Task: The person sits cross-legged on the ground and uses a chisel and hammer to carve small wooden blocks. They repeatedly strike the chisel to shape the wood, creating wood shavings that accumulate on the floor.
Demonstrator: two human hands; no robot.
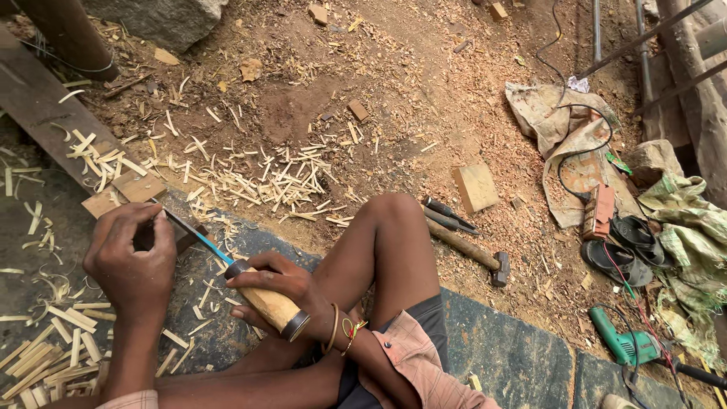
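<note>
Lower left of frame: right hand [274,286] grip closed around chisel [250,288] wooden handle; left hand [132,257] grip closed on small wood block [163,233], blade tip touching it.

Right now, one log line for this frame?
left hand: grips small wood piece | right hand: holds wooden-handled blue-bladed chisel, tip on piece | ground: pale wood shavings

Soft, even daylight, no glare. Faint shadows under left hand [132,257] and right hand [276,284]. Sharp around hands; far corners bend slightly, wide-lens distortion. No motion blur.
</note>
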